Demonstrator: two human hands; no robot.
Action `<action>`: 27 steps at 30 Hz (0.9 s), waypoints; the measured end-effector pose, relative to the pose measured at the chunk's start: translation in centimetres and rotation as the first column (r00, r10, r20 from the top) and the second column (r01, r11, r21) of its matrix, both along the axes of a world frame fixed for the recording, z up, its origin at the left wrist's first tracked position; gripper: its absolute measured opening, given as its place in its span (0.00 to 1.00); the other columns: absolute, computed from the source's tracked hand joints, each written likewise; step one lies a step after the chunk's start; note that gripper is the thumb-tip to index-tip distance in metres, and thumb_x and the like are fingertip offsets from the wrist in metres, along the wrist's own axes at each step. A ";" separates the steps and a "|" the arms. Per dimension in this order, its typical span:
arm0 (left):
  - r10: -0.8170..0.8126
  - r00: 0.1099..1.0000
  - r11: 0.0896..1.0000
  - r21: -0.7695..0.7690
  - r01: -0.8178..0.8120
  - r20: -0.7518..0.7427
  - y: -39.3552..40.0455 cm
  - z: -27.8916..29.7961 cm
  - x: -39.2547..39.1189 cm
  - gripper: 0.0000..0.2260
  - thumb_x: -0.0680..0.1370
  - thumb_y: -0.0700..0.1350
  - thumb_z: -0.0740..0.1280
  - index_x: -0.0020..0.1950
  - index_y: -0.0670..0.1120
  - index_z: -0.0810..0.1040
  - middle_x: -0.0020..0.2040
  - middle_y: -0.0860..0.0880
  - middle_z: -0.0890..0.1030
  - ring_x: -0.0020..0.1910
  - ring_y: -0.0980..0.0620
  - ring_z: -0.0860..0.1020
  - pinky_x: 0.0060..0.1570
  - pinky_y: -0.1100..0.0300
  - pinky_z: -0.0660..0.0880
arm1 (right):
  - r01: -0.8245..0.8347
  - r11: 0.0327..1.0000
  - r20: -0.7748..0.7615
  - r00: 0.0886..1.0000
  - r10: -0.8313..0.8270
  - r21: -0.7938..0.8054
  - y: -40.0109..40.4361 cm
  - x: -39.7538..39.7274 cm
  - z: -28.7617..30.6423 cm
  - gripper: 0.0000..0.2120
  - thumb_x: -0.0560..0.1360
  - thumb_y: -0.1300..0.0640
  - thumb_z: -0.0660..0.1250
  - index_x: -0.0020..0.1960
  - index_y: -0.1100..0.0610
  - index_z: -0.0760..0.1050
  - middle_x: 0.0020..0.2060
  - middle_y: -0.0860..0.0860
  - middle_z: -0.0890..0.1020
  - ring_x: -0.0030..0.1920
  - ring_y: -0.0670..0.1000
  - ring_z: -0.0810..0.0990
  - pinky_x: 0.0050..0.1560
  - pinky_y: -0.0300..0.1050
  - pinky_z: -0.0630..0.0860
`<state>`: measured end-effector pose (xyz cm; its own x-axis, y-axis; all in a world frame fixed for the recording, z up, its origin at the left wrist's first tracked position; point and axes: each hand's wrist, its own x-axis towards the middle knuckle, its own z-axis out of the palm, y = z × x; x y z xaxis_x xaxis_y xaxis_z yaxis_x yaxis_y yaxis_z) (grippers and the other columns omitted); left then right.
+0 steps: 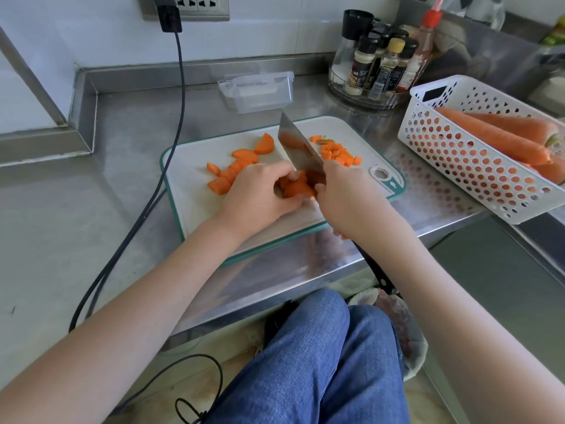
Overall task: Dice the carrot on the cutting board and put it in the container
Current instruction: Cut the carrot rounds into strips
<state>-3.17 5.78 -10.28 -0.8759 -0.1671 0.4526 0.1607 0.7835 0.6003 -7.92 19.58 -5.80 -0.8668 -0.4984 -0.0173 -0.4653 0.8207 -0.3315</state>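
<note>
A white cutting board (195, 166) with a teal rim lies on the steel counter. My left hand (260, 194) curls its fingers over a stack of carrot pieces (295, 188) at the board's middle. My right hand (345, 197) grips the handle of a cleaver (298, 148), whose blade stands against those pieces. Half-round carrot slices (241, 160) lie to the left of my left hand. Small carrot dice (337, 151) are piled to the right of the blade. A clear plastic container (260, 91) stands empty behind the board.
A white perforated basket (477, 166) with whole carrots (495, 136) sits at the right, overhanging the counter edge. A spice rack (376, 68) stands at the back right. A black power cable (171, 142) runs down the counter left of the board.
</note>
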 end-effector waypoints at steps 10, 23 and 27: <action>0.029 1.000 0.999 0.017 -0.029 0.011 0.3 0.2 0.3 0.10 0.68 0.45 0.75 0.43 0.42 0.79 0.38 0.51 0.82 0.36 0.54 0.78 0.39 0.64 0.72 | -0.045 0.999 0.026 0.999 0.045 -0.003 0.6 -0.4 0.7 0.06 0.80 0.58 0.58 0.54 0.60 0.69 0.41 0.55 0.74 0.38 0.56 0.75 0.30 0.45 0.70; 0.022 0.999 0.997 0.074 -0.025 0.046 -0.1 0.3 0.3 0.18 0.63 0.53 0.72 0.46 0.43 0.80 0.46 0.46 0.81 0.46 0.49 0.78 0.50 0.50 0.75 | 0.011 0.992 0.037 0.999 -0.007 -0.130 1.5 -0.1 1.9 0.05 0.80 0.57 0.57 0.47 0.57 0.66 0.33 0.53 0.72 0.14 0.48 0.71 0.13 0.34 0.63; 0.020 0.999 0.998 0.056 -0.022 0.039 -0.1 0.3 0.4 0.14 0.64 0.50 0.73 0.42 0.41 0.79 0.43 0.45 0.81 0.45 0.49 0.77 0.48 0.50 0.74 | 0.006 0.990 0.046 0.999 0.001 -0.142 1.2 0.3 1.8 0.04 0.81 0.57 0.57 0.49 0.57 0.64 0.34 0.52 0.71 0.20 0.49 0.72 0.13 0.34 0.63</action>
<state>-2.76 5.64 -10.00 -0.8883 -0.2101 0.4085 0.1207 0.7513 0.6489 -7.67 20.79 -3.98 -0.8681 -0.4962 0.0138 -0.4446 0.7649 -0.4661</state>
